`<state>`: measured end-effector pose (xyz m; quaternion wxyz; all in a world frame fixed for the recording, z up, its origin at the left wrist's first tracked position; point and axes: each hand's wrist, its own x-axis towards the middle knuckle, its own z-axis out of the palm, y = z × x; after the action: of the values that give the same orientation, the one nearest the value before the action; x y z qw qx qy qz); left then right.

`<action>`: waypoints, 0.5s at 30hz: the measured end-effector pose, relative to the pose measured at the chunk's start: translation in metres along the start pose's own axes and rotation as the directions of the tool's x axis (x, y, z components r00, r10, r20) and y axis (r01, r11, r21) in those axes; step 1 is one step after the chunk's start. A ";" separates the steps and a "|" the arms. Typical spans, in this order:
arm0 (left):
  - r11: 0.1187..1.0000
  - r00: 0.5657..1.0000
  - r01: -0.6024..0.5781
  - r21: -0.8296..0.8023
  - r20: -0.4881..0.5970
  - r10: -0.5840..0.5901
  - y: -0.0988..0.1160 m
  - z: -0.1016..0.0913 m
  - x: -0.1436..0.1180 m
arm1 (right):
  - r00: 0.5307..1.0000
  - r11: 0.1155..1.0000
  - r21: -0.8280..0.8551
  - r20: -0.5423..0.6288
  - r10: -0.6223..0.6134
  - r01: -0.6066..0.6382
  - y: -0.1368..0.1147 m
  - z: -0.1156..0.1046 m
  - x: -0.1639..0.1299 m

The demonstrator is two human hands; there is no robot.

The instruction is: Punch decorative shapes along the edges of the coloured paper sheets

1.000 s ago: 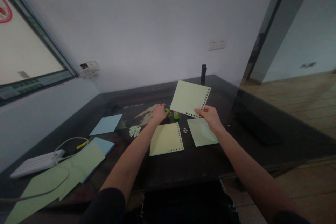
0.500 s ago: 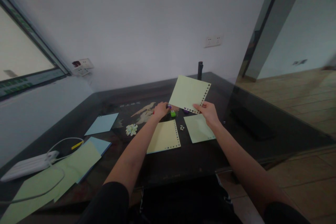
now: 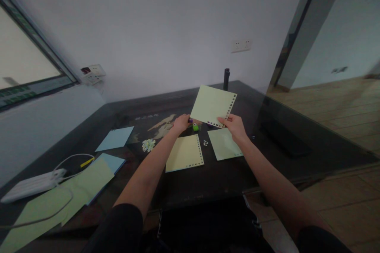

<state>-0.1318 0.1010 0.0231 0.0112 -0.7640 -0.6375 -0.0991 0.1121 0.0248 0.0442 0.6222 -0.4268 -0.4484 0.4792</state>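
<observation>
Since a second ago, left hand (image 3: 180,122) has shifted from the green punch (image 3: 195,127) to a small purple punch (image 3: 190,120); whether fingers close on it, cannot tell. Right hand (image 3: 233,125) pinches the near corner of a pale green sheet (image 3: 212,104), raised and tilted above the dark table (image 3: 208,184), punched holes along its near and right edges. Yellow sheet (image 3: 184,153), another green sheet (image 3: 224,144) and paper bits (image 3: 147,145) lie near. Step looks like picking a punch; next move likely needs sheet edge and punch slot brought together.

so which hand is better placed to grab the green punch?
Left, likely. The left hand already rests on the table beside the green punch; the right hand is pinching the raised sheet.
</observation>
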 end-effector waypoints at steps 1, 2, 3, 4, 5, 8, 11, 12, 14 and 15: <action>1.000 1.000 0.003 -0.003 -0.005 -0.003 0.000 0.000 0.001 | 1.000 1.000 0.003 0.000 0.002 -0.002 0.000 0.000 0.000; 1.000 1.000 0.004 -0.010 -0.016 -0.004 0.000 -0.001 0.001 | 1.000 1.000 0.011 0.001 0.004 -0.004 0.000 0.001 -0.001; 1.000 0.999 0.008 -0.028 -0.036 -0.009 -0.001 -0.003 0.001 | 1.000 1.000 0.021 0.008 0.007 -0.007 0.000 0.001 -0.002; 0.998 0.998 0.018 -0.060 -0.064 -0.022 0.000 -0.005 0.000 | 1.000 0.999 0.031 0.019 0.009 -0.010 -0.001 0.002 -0.003; 0.993 0.994 0.033 -0.113 -0.099 -0.044 0.000 -0.007 -0.001 | 0.999 0.999 0.039 0.032 0.012 -0.014 -0.001 0.003 -0.004; 0.924 0.966 0.073 -0.376 -0.202 -0.159 0.004 -0.015 -0.013 | 0.998 0.999 0.033 0.063 0.017 -0.020 -0.003 0.005 -0.007; 0.708 0.945 0.054 -0.704 -0.194 -0.265 0.014 -0.015 -0.039 | 0.997 1.000 0.011 0.071 0.019 -0.020 -0.002 0.007 -0.008; 0.583 0.951 0.060 -0.810 -0.132 -0.281 0.019 -0.013 -0.050 | 0.997 1.000 0.004 0.069 0.015 -0.015 -0.001 0.007 -0.008; 0.297 0.961 0.111 -0.948 0.026 -0.275 0.031 -0.007 -0.074 | 0.998 1.000 -0.012 0.063 0.007 -0.006 0.001 0.007 -0.008; 0.152 0.966 0.129 -0.980 0.089 -0.241 0.038 -0.004 -0.084 | 0.998 1.000 -0.021 0.061 0.010 -0.009 0.002 0.007 -0.007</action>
<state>-0.1098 0.0112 0.0175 -0.4642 -0.5039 -0.5123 -0.5178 0.1033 0.0187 0.0424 0.6014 -0.4203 -0.4703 0.4903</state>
